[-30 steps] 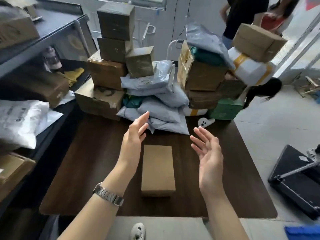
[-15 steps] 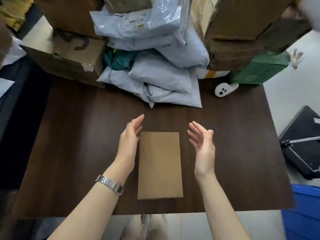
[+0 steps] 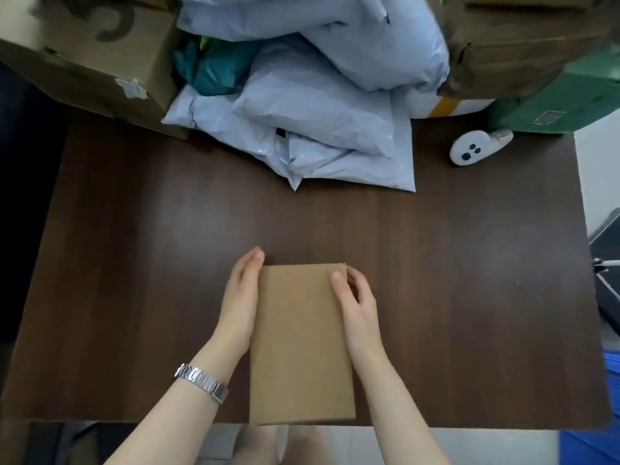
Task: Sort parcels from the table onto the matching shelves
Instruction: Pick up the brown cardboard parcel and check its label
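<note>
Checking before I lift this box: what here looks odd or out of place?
The box, held between left hand and right hand, lies flat and looks undamaged. Only the small white device by the green parcel stands out: it is no parcel. The grey mailers lie loosely heaped.

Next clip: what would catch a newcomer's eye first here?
The plain cardboard box at the near table edge, with the left hand and right hand pressed against its long sides. Behind it, a heap of pale blue mailer bags fills the far side of the dark wooden table.
</note>
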`<state>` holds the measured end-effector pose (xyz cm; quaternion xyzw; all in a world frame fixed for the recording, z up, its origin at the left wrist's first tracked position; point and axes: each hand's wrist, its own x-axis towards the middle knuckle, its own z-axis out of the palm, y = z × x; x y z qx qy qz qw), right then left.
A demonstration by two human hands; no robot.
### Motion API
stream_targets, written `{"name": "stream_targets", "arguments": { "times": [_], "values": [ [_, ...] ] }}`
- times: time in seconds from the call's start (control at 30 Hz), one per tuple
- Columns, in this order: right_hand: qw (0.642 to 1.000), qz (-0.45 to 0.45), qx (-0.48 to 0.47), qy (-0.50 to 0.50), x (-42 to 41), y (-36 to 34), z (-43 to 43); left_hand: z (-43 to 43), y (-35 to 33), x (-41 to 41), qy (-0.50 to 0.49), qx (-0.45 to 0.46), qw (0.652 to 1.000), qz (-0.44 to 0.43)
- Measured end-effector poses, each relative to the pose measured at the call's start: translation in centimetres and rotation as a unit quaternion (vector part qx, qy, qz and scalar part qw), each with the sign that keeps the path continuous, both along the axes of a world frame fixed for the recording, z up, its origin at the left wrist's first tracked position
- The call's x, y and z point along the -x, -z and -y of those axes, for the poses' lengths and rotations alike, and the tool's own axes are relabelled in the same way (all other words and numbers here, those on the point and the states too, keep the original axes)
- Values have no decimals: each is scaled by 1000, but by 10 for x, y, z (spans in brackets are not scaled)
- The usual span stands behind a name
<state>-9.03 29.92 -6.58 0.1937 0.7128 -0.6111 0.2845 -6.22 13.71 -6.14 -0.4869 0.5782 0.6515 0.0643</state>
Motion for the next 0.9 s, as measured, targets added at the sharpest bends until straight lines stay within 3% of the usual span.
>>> {"name": "stream_targets", "arguments": {
  "times": [0.2, 0.5, 0.73, 0.9],
  "values": [
    [999, -42, 1, -3, 19, -34, 8, 7, -33, 16, -18, 32, 999, -13],
    [981, -186, 54, 27, 51, -157, 13, 16, -176, 46, 33, 34, 988, -148],
    [971, -198, 114, 68, 47, -224, 1, 20, -222, 35, 45, 21, 964, -260],
    [966, -200, 134, 89, 36, -240, -4, 18, -234, 28, 106, 64, 951, -282]
  ]
}}
